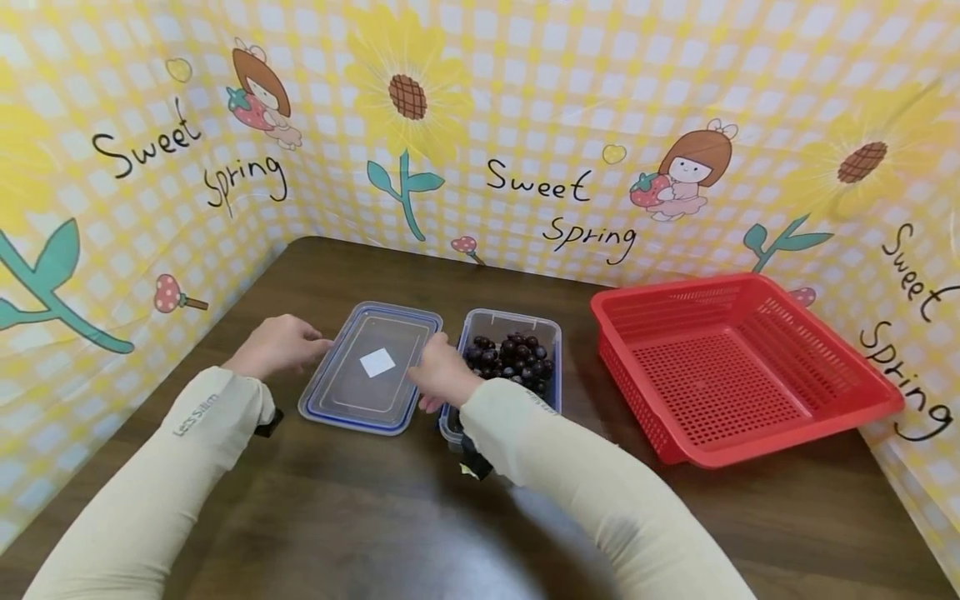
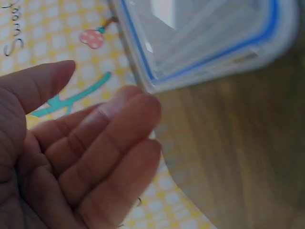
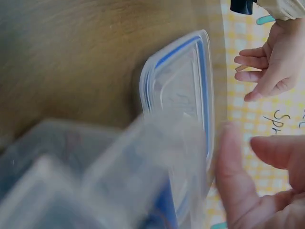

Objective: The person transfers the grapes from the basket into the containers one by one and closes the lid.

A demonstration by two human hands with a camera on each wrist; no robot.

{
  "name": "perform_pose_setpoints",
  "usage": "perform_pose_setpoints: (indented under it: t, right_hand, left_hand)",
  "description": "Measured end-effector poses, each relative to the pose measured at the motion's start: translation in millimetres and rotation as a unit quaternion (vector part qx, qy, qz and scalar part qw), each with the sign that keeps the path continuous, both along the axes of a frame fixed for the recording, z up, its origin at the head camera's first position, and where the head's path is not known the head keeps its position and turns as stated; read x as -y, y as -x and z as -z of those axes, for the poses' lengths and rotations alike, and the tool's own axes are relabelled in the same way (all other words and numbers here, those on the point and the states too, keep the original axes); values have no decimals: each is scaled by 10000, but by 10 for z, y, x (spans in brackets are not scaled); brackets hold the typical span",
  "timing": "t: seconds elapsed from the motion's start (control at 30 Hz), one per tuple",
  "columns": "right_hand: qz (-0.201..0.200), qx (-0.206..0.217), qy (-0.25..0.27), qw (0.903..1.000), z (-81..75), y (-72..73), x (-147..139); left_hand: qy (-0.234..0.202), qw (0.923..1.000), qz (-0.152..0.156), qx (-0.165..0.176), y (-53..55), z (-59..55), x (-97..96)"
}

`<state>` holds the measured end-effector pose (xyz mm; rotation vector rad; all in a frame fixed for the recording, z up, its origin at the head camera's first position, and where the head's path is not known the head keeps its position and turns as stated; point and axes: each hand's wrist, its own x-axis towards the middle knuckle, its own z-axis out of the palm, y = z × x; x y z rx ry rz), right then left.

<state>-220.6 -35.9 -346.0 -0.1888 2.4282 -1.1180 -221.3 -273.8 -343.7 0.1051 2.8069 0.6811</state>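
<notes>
A clear plastic lid (image 1: 352, 392) with a blue seal and a white square sticker lies on the brown table. Just off its left edge is my left hand (image 1: 281, 346); in the left wrist view its loosely bent fingers (image 2: 126, 167) hold nothing near the lid's corner (image 2: 209, 67). My right hand (image 1: 444, 371) hangs between the lid and a clear box (image 1: 557, 333) of dark purple grapes (image 1: 517, 354). Seen from the right wrist, thumb and finger stand apart beside the blurred box wall (image 3: 128, 171). Whether that hand touches the box or lid, I cannot tell.
A red perforated plastic basket (image 1: 720, 392) stands to the right of the box. Yellow checked cloth (image 1: 525, 100) printed with flowers and figures rises behind the table (image 1: 360, 517) and on both sides.
</notes>
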Motion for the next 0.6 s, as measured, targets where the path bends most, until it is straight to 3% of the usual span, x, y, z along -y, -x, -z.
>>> perform_pose_setpoints:
  t: [0.2,0.33,0.43,0.6]
  right_hand:
    - [-144,521,-557,9970,115,-94,188]
    - [-776,375,-1366,9869,165,-176,281]
    - [-1442,-148,-2028,9684,220,-260,301]
    - [-2426,-1193,-2719,9236,258,-390,274]
  left_hand:
    - [152,9976,110,660,-78,109,113]
    - [-65,9959,124,889,-126,166,98]
    - [-237,9952,22,945,-142,238,75]
    - [-422,9953,-79,866,-150,352,98]
